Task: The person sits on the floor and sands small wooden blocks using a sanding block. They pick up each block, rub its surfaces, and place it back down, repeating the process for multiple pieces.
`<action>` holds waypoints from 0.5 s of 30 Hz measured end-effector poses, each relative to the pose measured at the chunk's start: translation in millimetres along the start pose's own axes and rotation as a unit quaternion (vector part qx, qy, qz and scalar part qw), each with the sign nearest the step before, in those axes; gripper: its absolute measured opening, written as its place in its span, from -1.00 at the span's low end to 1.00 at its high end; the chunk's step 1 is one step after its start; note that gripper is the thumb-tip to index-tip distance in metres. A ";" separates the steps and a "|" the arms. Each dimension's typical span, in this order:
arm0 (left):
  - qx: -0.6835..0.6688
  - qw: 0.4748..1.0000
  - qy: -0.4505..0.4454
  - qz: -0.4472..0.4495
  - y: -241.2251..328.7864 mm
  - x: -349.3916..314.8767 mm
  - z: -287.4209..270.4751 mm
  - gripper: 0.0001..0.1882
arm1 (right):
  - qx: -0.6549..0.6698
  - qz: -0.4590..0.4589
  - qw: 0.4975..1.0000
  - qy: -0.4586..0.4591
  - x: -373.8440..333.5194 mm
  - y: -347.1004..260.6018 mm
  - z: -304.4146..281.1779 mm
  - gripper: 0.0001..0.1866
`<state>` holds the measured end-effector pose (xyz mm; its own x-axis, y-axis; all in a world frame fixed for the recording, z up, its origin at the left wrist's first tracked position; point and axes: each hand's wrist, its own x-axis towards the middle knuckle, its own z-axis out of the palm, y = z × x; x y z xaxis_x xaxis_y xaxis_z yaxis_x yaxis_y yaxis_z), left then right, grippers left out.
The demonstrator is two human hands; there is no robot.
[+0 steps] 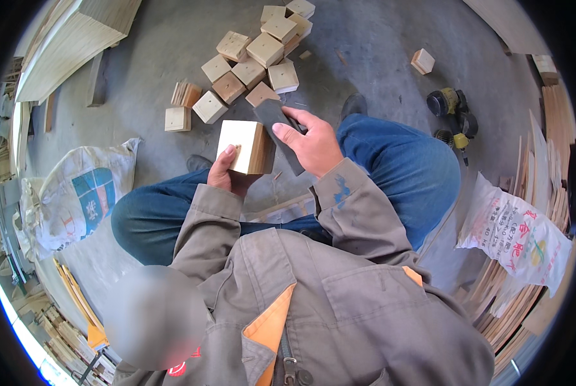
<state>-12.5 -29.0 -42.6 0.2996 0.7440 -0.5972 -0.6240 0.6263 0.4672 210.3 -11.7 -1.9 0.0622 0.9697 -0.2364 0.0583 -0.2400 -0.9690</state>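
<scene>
My left hand [227, 172] is closed round a wooden block [236, 138], its thumb on the pale top face near a small dark mark. The block's side facing right is browner and partly in shadow. In my right hand [317, 143] is a dark grey sanding block [270, 114], long and flat, gripped from the right and held slanted. It is right beside the wooden block's right side; whether the two touch I cannot tell. Past my hands lies a pile of similar wooden blocks [265, 50] on the floor.
A single block [422, 62] lies at the far right, near a green and black power tool [456, 116]. White sacks stand at left [101, 174] and right [519, 231]. Stacked boards [76, 45] rise at the far left, and wood strips [558, 135] line the right edge.
</scene>
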 end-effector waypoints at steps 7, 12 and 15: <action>-0.019 1.000 -0.014 0.003 0.4 0.3 7.9 -0.23 | -0.025 -0.068 0.997 0.034 -9.4 -15.8 2.7 -0.41; 0.005 1.000 0.028 0.009 3.3 -5.2 9.3 -0.24 | -0.033 -0.069 0.997 0.018 -7.9 -14.4 5.5 -0.41; -0.005 1.000 0.009 0.016 4.3 -2.1 3.2 -0.20 | -0.108 0.004 0.993 0.053 4.1 29.1 -7.6 -0.42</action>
<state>-13.5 -27.1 -37.2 0.2670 0.7589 -0.5940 -0.6398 0.6005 0.4796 219.8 -15.1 -30.6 0.1666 0.9601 -0.2247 0.2681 -0.2634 -0.9267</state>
